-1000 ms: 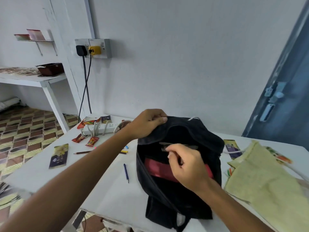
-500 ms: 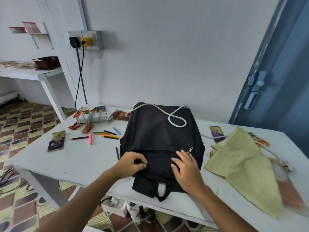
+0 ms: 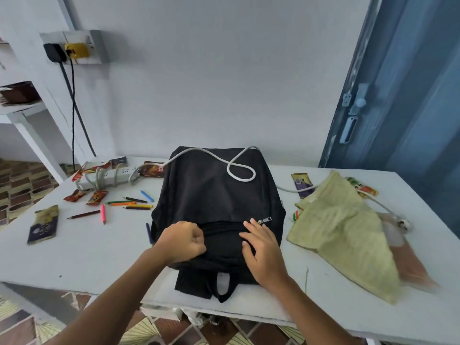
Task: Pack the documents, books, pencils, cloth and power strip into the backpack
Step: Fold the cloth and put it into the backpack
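Note:
A black backpack (image 3: 214, 197) lies flat on the white table (image 3: 94, 250), its top end toward me. My left hand (image 3: 183, 241) pinches the fabric near the zip line. My right hand (image 3: 263, 247) rests flat on the pack with straight fingers, just below the zip pull (image 3: 265, 220). The white power strip (image 3: 109, 175) lies at the back left, and its cord (image 3: 239, 170) loops over the backpack. Several coloured pencils (image 3: 129, 204) lie left of the pack. A green cloth (image 3: 341, 232) lies to the right, over a brownish document sleeve (image 3: 408, 265).
Snack wrappers (image 3: 95, 196) and a dark booklet (image 3: 43, 224) lie on the table's left side. A wall socket (image 3: 72, 48) with plugs hangs at the back left. A blue door (image 3: 398, 95) stands at the right. A white shelf (image 3: 17, 108) stands far left.
A second ago the backpack stood upright and open with both hands at its mouth. Since then it has been laid flat, and both hands sit on its near end; little moved in the last half second.

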Motion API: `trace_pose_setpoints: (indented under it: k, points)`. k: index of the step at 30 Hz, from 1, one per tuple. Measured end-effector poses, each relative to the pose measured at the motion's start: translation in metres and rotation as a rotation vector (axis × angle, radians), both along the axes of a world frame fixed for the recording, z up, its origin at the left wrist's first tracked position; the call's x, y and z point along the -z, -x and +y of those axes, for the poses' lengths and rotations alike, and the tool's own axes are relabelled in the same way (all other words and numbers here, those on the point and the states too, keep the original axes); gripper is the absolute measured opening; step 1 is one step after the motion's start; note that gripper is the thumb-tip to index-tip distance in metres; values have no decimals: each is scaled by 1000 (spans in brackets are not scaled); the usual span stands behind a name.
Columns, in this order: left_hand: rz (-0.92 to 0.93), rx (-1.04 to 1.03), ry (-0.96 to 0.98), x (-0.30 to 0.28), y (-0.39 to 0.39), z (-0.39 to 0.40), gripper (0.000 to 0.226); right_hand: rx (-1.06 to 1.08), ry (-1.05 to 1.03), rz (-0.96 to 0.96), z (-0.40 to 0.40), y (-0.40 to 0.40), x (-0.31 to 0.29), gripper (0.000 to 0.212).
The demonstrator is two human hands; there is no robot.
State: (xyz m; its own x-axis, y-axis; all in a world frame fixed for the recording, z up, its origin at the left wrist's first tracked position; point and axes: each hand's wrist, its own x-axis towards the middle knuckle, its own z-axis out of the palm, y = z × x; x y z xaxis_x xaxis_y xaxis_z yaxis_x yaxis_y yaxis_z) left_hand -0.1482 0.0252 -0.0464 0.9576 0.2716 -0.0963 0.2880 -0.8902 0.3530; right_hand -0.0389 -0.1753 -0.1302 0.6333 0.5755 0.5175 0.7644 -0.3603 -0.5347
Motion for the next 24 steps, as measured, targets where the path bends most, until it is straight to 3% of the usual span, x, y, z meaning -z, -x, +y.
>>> trace_pose_setpoints:
  k: [6, 8, 13, 19, 24]
  points:
    - [330, 145, -447, -11, -36, -32, 7, -7, -9, 8, -1, 0, 0, 35]
    - [435, 168, -561, -9, -46, -41, 22, -3, -18, 4, -1, 1, 1, 34]
    - [526, 190, -646, -6, -57, -43, 34, 19, -60, -14, 1, 3, 0, 30]
    - [482, 207, -567, -14, -50, -46, 30, 30, -183, 82, -12, 4, -5, 26]
    - [-73, 376, -197, -40, -77, -106, 21, 167, -140, -27, -68, -10, -18, 19]
